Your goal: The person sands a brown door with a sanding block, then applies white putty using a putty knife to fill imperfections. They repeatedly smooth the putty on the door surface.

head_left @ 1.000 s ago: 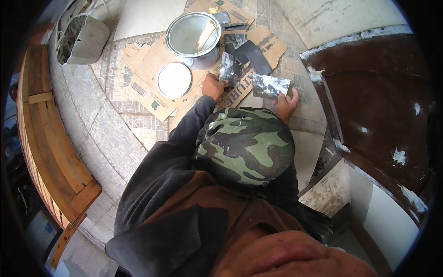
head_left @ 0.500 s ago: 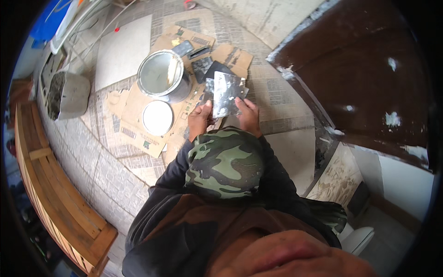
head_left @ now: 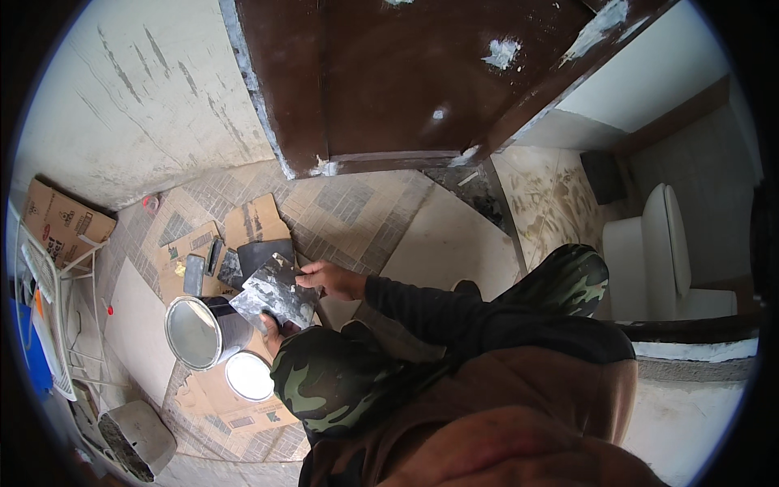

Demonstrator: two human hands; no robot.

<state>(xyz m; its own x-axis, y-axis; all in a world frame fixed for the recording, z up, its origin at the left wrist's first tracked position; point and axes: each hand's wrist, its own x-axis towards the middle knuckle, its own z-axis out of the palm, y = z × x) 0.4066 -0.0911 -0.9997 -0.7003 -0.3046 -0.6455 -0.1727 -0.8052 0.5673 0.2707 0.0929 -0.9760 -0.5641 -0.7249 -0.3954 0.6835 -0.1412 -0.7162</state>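
My right hand (head_left: 331,279) pinches the far right edge of a flat, square putty spreader (head_left: 282,294), a thin metallic plate smeared with white and grey. Lower down, my left hand (head_left: 274,331) grips the spreader's near edge, its fingers partly covered by the plate and by my camouflage-clad knee. Whether a second plate lies under the first cannot be made out. Close by on the left stands an open metal can (head_left: 193,334) with pale grey insides. A round white lid (head_left: 250,376) lies beside it on flattened cardboard (head_left: 231,415).
Dark flat pieces (head_left: 264,253) and a grey block (head_left: 194,274) lie on the cardboard. A brown door (head_left: 389,89) with white filler patches rises ahead. At the right is a toilet (head_left: 649,252); at the left, a white metal rack (head_left: 81,325) and a dirty bucket (head_left: 138,434).
My view has swung to the right, bringing the door to the top middle and the toilet into sight. Both hands still hold the smeared metal, now tilted differently, with a darker, mottled face showing.
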